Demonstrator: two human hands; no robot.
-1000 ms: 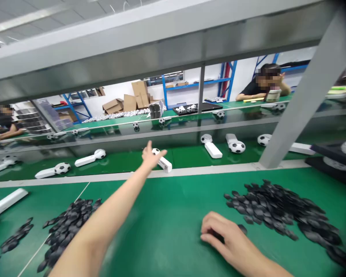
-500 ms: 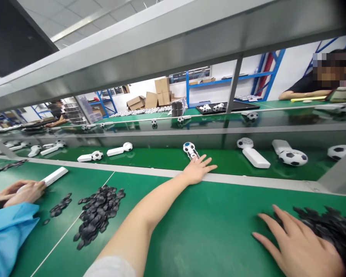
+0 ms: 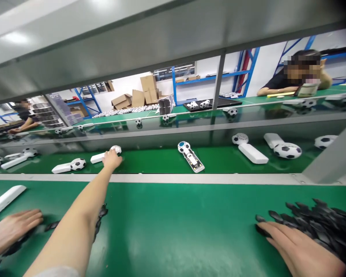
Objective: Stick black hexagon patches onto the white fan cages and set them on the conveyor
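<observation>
My left hand (image 3: 112, 158) reaches over the green belt, its fingers closed round a white device with a soccer-ball head (image 3: 115, 149). At the lower right, my right hand (image 3: 298, 242) rests beside a pile of black pieces (image 3: 320, 221), its fingers together and one black piece (image 3: 263, 230) at the fingertips. An opened device (image 3: 191, 157) with its inner parts showing lies on the belt between my hands. Another white device with a ball head (image 3: 70, 165) lies left of my left hand.
More ball-headed devices (image 3: 252, 152) lie on the belt at the right. A metal post (image 3: 331, 154) slants down at the right edge. A co-worker's hand (image 3: 15, 231) is at the lower left near a white device (image 3: 7, 200). Another person sits across at the upper right.
My left hand has left the opened device and moved left onto another device. My right hand's spread fingers have come together at a black piece. The co-worker's hand has let go of the white device.
</observation>
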